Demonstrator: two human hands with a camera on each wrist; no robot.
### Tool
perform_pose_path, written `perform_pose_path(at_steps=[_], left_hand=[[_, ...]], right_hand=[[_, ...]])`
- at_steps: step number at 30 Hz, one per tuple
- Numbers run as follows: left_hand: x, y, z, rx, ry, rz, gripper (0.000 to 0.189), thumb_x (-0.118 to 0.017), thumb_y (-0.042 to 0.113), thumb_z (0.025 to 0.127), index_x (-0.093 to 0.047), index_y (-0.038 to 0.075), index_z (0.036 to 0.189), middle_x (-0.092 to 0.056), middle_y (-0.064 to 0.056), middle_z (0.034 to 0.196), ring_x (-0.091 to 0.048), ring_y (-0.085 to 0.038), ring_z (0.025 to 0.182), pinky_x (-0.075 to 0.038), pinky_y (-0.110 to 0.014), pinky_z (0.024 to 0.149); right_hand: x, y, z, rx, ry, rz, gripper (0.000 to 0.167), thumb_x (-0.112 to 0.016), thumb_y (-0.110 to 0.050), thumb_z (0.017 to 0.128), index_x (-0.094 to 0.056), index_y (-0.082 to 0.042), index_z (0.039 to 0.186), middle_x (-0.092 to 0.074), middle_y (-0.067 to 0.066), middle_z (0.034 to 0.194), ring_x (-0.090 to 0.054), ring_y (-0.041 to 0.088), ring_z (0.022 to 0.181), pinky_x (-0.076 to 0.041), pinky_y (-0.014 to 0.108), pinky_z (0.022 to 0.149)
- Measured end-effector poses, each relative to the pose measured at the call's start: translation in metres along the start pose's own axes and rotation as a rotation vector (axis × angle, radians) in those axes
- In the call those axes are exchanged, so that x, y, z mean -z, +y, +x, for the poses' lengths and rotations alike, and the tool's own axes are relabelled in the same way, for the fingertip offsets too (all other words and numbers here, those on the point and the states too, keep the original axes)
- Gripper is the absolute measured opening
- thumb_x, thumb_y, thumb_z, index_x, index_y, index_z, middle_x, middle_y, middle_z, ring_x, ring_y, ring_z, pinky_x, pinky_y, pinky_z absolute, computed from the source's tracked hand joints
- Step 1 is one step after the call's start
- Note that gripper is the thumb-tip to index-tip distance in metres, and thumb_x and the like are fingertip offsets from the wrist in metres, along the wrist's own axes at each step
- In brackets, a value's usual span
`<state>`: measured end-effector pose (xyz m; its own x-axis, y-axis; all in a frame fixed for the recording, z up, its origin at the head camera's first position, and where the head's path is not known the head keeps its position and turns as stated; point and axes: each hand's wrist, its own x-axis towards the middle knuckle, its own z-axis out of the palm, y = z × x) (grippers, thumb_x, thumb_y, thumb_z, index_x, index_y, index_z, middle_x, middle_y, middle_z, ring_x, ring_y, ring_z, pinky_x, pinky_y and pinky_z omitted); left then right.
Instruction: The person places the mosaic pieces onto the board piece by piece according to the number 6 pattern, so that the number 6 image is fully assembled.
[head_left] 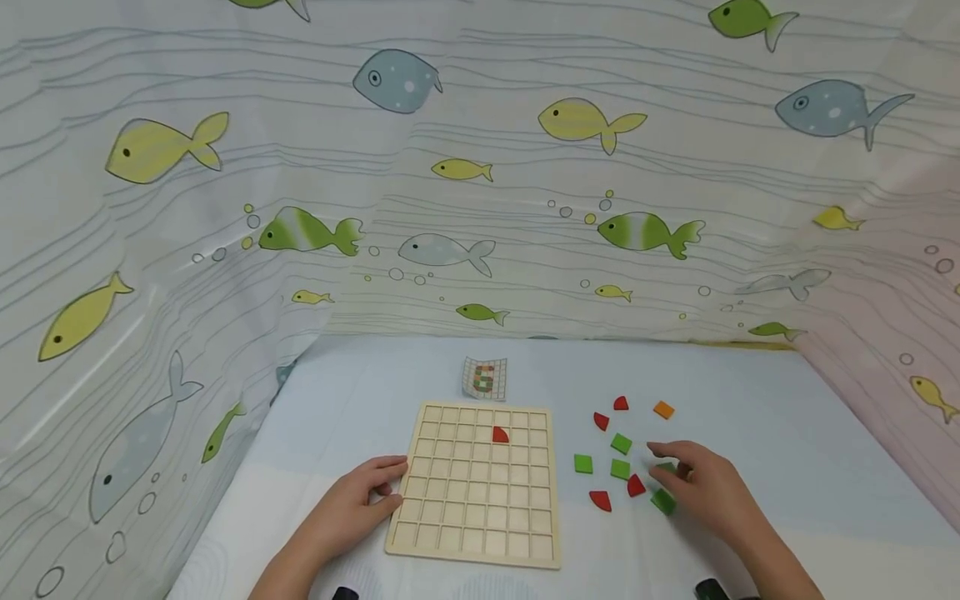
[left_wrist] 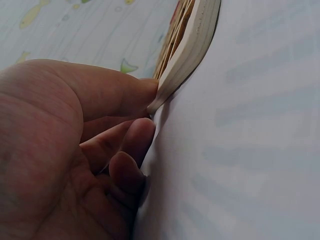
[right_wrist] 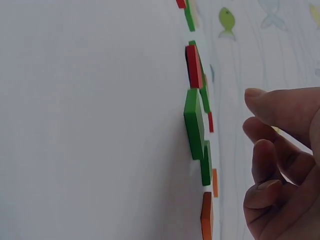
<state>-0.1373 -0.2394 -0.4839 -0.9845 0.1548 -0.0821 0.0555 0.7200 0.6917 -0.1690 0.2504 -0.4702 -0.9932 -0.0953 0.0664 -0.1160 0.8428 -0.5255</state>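
Far left, fish-print sheeting (head_left: 255, 175) is hung, running behind and round to the right; the area is probably screened off by it. Next, the left hand (head_left: 356, 504): thumb and index spread, tips laid against the board's left edge, not wrapped round it; the board is presumably being steadied this way. The gridded board (head_left: 474, 490) is laid flat on the pale tablecloth (head_left: 345, 375), cells up, so pieces can be received. Just past its far edge a small pattern card (head_left: 484, 378) is placed, likely so both can be seen together. One red quarter piece (head_left: 500, 435) is seated in a cell, second row from far edge, right of centre. Right of the board, loose pieces are scattered within easy reach: green squares (head_left: 583, 463), red quarters (head_left: 600, 500), an orange square (head_left: 663, 410). A second orange piece (right_wrist: 206, 215) is shown in the right wrist view; its place in the head view cannot be told. Last, the right hand (head_left: 701, 483) is held over the nearer pieces, thumb and index apart, nothing seen between; one green piece is partly covered by it.
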Motion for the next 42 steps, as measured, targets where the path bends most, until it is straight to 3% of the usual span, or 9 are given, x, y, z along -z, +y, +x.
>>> perform_pose_path(at_steps=[5,12,20,25,30,35,42], left_hand=[[0.002,0.0,0.0,-0.013,0.004,-0.003,0.045,-0.074,0.023,0.09,-0.065,0.014,0.133,-0.055,0.014,0.132,-0.053,-0.005,0.086,-0.042,-0.025,0.069],[0.002,0.001,-0.001,-0.006,0.023,-0.018,0.044,-0.075,0.021,0.089,-0.066,0.013,0.132,-0.056,0.013,0.131,-0.053,-0.006,0.085,-0.042,-0.025,0.068],[0.002,0.004,0.0,-0.005,0.02,-0.027,0.044,-0.075,0.022,0.089,-0.066,0.015,0.132,-0.056,0.014,0.131,-0.053,-0.006,0.087,-0.042,-0.025,0.07],[0.002,0.005,0.001,-0.008,0.023,-0.033,0.045,-0.076,0.022,0.088,-0.066,0.014,0.131,-0.057,0.013,0.131,-0.053,-0.006,0.086,-0.041,-0.025,0.067],[0.001,0.005,0.001,-0.008,0.027,-0.034,0.045,-0.076,0.022,0.088,-0.066,0.014,0.131,-0.057,0.013,0.131,-0.052,-0.006,0.085,-0.041,-0.025,0.067],[0.0,0.003,0.001,-0.009,0.028,-0.029,0.044,-0.076,0.022,0.088,-0.066,0.014,0.131,-0.056,0.013,0.131,-0.052,-0.006,0.085,-0.041,-0.025,0.067],[-0.001,0.003,0.001,-0.004,0.028,-0.033,0.044,-0.076,0.022,0.088,-0.067,0.013,0.13,-0.056,0.012,0.133,-0.052,-0.005,0.084,-0.041,-0.025,0.066]], right_hand=[[0.002,0.007,-0.004,-0.035,0.002,-0.01,0.038,-0.08,-0.023,0.085,-0.072,-0.016,0.121,-0.067,-0.003,0.107,-0.052,0.015,0.078,-0.045,0.029,0.063],[0.009,0.017,-0.013,-0.07,0.003,-0.029,0.043,-0.08,-0.028,0.084,-0.071,-0.012,0.123,-0.065,-0.005,0.091,-0.052,0.015,0.075,-0.043,0.032,0.063],[0.017,0.037,-0.019,-0.086,0.043,-0.099,0.043,-0.079,-0.026,0.085,-0.07,-0.004,0.121,-0.063,0.012,0.111,-0.05,0.016,0.073,-0.042,0.032,0.06],[0.018,0.046,-0.018,-0.151,0.012,-0.128,0.051,-0.08,-0.037,0.082,-0.071,-0.001,0.117,-0.063,0.014,0.105,-0.05,0.019,0.074,-0.041,0.033,0.06],[0.018,0.049,-0.016,-0.188,-0.027,-0.119,0.056,-0.08,-0.046,0.08,-0.073,-0.001,0.114,-0.066,0.017,0.107,-0.056,0.026,0.083,-0.048,0.041,0.069],[0.018,0.049,-0.015,-0.19,-0.043,-0.106,0.049,-0.079,-0.042,0.083,-0.074,-0.001,0.11,-0.067,0.019,0.108,-0.059,0.036,0.097,-0.048,0.052,0.08],[0.016,0.048,-0.015,-0.178,-0.049,-0.122,0.039,-0.078,-0.035,0.084,-0.076,-0.003,0.105,-0.068,0.017,0.105,-0.06,0.035,0.095,-0.048,0.052,0.079]])
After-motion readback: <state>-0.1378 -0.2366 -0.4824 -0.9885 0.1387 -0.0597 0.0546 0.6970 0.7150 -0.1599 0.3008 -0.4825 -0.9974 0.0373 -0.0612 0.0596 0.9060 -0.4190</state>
